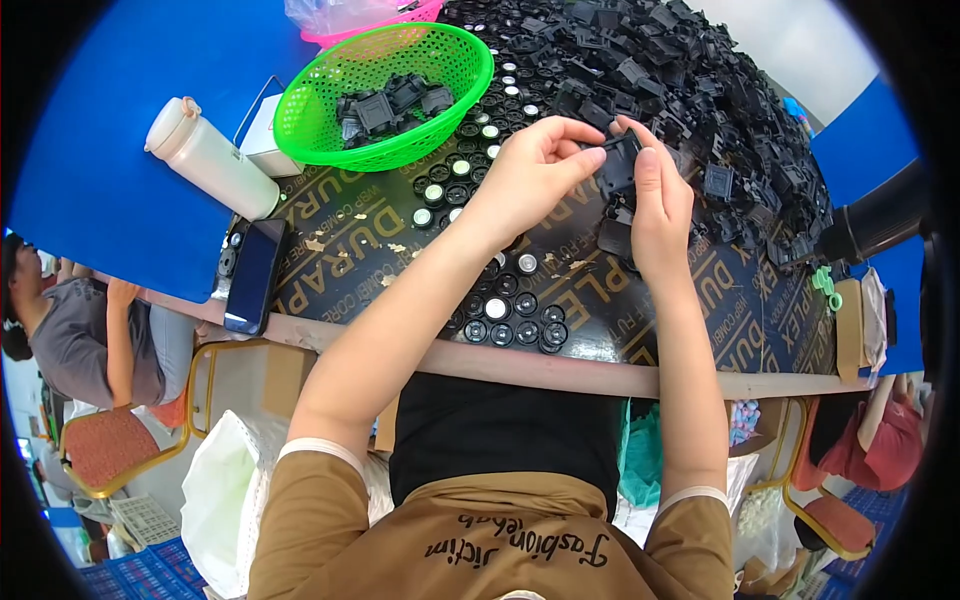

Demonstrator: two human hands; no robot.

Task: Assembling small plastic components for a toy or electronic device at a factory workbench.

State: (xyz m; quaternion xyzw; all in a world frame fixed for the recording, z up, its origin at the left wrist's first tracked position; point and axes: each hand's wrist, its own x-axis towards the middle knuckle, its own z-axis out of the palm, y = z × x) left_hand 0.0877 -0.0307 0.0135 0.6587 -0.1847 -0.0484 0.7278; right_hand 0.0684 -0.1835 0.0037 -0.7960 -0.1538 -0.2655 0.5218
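Bright light, pale glare on tabletop [607,347], bent fisheye edges, black corners

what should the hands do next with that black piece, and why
Probably steady the black plastic piece with the right hand while the left hand adjusts its grip at the edge: both hands meet around it, above the table, and neither reaches for the heap of black parts. The fingers partly cover it, so its fit is unclear.

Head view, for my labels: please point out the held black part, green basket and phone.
Held black part [617,170], head view: broad face.
Green basket [372,64], head view: far inner wall.
Phone [257,276], head view: dark screen.
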